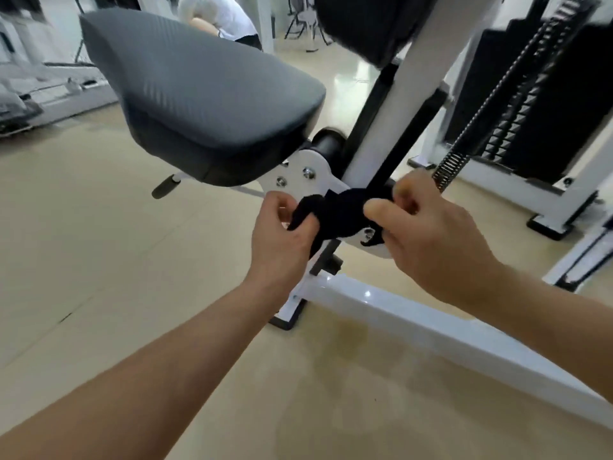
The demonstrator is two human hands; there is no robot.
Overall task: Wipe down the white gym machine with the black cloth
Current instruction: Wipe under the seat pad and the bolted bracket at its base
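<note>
1. Nearest me, my left hand (pixel 282 237) and right hand (pixel 431 240) each had fingers (pixel 280 202) curled round the black cloth (pixel 345 210), bunched between them.
2. The cloth lay against the white gym machine (pixel 398 313) at its pivot bracket (pixel 305 174), under the grey seat pad (pixel 199 94).
3. Beyond, to the right, stood a spring (pixel 447 167) and a weight stack (pixel 530 111); a person (pixel 219 14) bent over farther off.
</note>
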